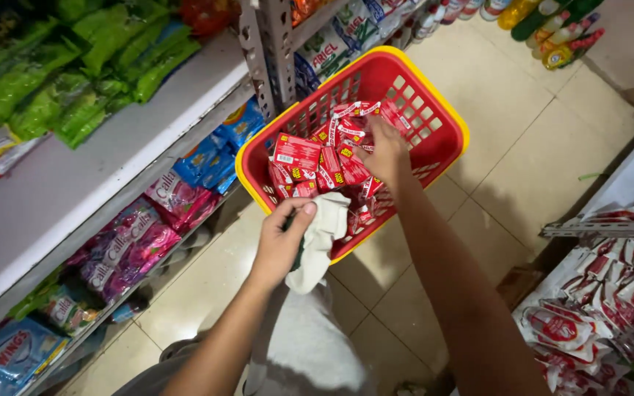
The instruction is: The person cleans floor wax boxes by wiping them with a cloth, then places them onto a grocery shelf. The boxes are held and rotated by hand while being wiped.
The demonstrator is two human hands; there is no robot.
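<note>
Small red sachets (317, 165) fill the red basket (434, 110).

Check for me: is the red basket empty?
No, the red basket holds a heap of small red packets, and the right hand is reaching in among them.

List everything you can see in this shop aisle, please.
basket: one, red with yellow rim, on the floor, centre
sachets: many, red, inside the basket
cloth: one, pale, at the basket's near rim
green packs: many, top left shelf
pink packs: several, lower left shelf
blue packs: several, left shelf beside the basket
bottles: several, mostly green and yellow, top right
red-white packs: many, right shelf
left hand: holds the cloth
right hand: on the sachets
</note>
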